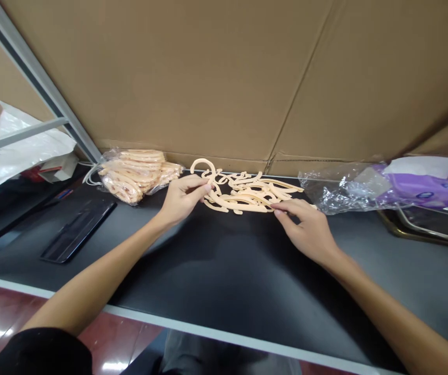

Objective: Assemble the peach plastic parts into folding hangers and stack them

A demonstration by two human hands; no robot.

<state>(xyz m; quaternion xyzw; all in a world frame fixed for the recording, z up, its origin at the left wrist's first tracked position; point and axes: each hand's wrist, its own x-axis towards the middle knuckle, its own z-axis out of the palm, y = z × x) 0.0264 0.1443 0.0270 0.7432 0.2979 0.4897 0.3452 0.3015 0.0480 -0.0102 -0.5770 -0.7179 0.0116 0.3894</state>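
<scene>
Head view: both bare forearms reach in from the lower corners over the black table (216,271), the left slanting up to the right, the right slanting up to the left. The left hand (183,197) pinches a hanger (243,207) just below its hook, thumb on the near side, the other fingers curled. The right hand (306,229) is turned inward, thumb and forefinger stretched out and closed on the far end of the long bar, the wrist low. The hanger is pale peach and smooth, with a round open hook at the left and a gently bowed bar running right. It is held between the hands at the near edge of a pile (255,197) of like-coloured curved pieces, beside a clear bag (138,172) packed with more.
</scene>
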